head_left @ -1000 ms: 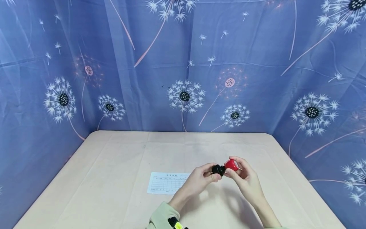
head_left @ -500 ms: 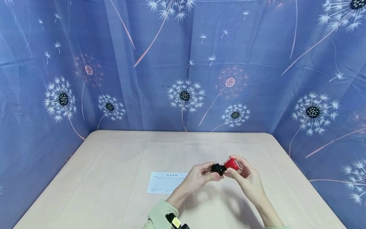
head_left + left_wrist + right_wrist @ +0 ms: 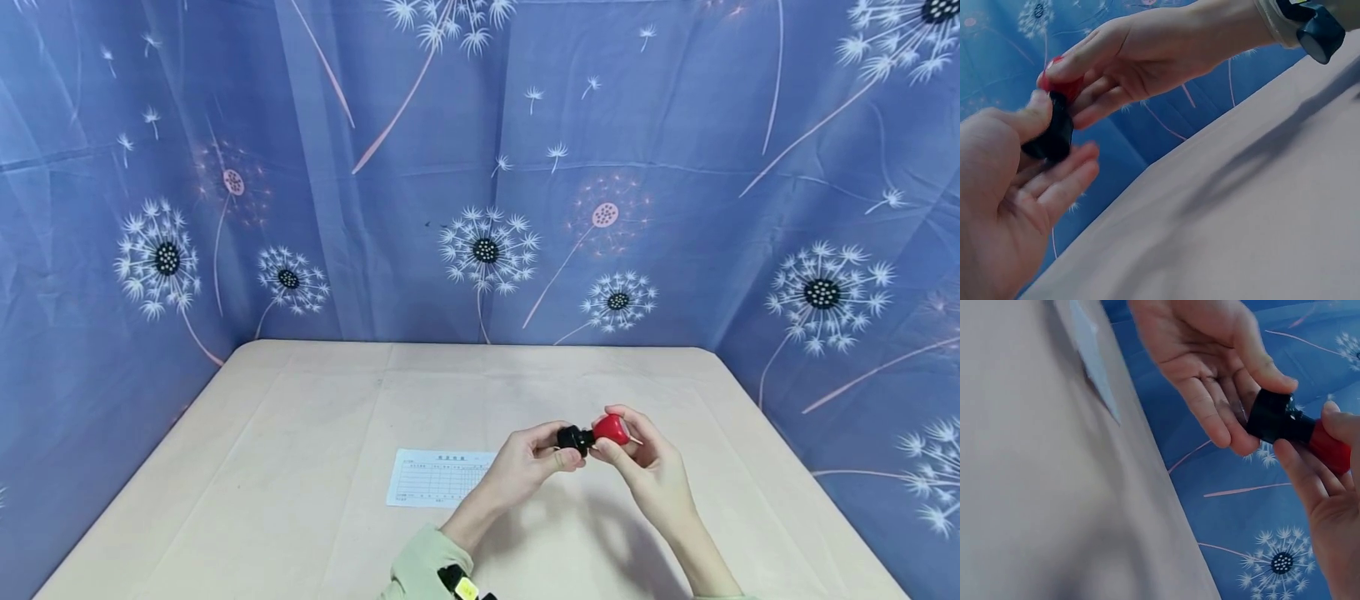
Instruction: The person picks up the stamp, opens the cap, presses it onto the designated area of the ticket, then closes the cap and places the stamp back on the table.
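Note:
Both hands hold one stamp above the table's right half, lying sideways in the air. My left hand (image 3: pixel 517 471) pinches its round black base (image 3: pixel 574 440) between thumb and fingers. The stamp's red knob (image 3: pixel 611 428) is gripped by the thumb and fingers of my right hand (image 3: pixel 654 471). A narrower black neck (image 3: pixel 1299 427) joins the base to the knob in the right wrist view. In the left wrist view, the thumb lies along the black base (image 3: pixel 1054 134), and the fingers extend beneath it.
A printed paper form (image 3: pixel 431 478) lies flat on the cream-covered table (image 3: pixel 300 417), partly behind the left forearm. Blue curtains (image 3: pixel 390 208) with dandelion prints enclose the table at the back and both sides. A black strap device (image 3: pixel 457 581) sits on the left wrist.
Both hands and the stamp have shifted very slightly up and to the right in the head view. Their hold looks the same, and the form stays in place.

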A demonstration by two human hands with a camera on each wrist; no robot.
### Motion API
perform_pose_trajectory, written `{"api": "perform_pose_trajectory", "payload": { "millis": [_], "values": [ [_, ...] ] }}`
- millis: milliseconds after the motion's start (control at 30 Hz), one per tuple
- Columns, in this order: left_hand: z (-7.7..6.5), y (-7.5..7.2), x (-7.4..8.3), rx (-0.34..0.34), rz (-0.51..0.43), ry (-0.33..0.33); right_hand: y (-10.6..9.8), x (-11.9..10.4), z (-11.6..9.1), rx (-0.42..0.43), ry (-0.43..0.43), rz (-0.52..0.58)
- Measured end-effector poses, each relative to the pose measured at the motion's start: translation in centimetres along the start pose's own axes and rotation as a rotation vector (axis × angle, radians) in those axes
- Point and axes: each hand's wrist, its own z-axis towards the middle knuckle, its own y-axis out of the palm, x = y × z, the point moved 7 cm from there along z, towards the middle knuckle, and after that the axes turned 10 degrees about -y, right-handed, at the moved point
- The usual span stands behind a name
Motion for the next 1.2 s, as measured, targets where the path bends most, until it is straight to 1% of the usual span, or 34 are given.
{"api": "perform_pose_trajectory", "payload": {
  "millis": [100, 233, 300, 333, 400, 467, 533, 567, 633, 733, 833, 1067, 1200],
  "values": [
    [0.0, 0.2, 0.0, -0.04, -0.011, 0.011, -0.1, -0.2, -0.1, -0.009, -0.014, 0.02],
    [0.0, 0.3, -0.1, -0.127, -0.067, 0.042, 0.0, -0.6, 0.0, -0.048, -0.053, 0.073],
    [0.0, 0.3, -0.2, -0.159, -0.115, 0.051, -0.2, -0.6, 0.1, -0.051, -0.037, 0.093],
    [0.0, 0.2, -0.2, -0.164, -0.142, 0.051, -0.5, -0.6, 0.1, -0.036, -0.03, 0.101],
    [0.0, -0.3, -0.2, -0.147, -0.2, 0.056, -1.3, -0.8, 0.2, -0.013, -0.02, 0.097],
    [0.0, -1.0, -0.3, -0.114, -0.252, 0.051, -2.2, -1.1, 0.2, 0.012, -0.023, 0.094],
    [-0.1, -1.7, -0.5, -0.073, -0.275, 0.04, -2.8, -1.4, 0.3, 0.024, -0.037, 0.073],
    [-0.1, -1.9, -0.6, -0.064, -0.272, 0.034, -2.9, -1.5, 0.3, 0.013, -0.041, 0.061],
    [0.0, -2.0, -0.6, -0.069, -0.254, 0.025, -3.0, -1.5, 0.4, 0.007, -0.031, 0.052],
    [0.0, -1.9, -0.8, -0.075, -0.212, 0.006, -3.0, -1.2, 0.4, 0.01, -0.003, 0.042],
    [0.0, -1.9, -1.0, -0.065, -0.177, -0.014, -3.1, -1.1, 0.3, 0.021, 0.017, 0.038],
    [-0.2, -1.8, -1.2, -0.051, -0.131, -0.024, -3.1, -1.0, 0.1, 0.02, 0.0, 0.053],
    [-0.2, -1.8, -1.1, -0.034, -0.112, -0.034, -3.0, -1.1, 0.2, 0.012, -0.007, 0.041]
  ]
}}
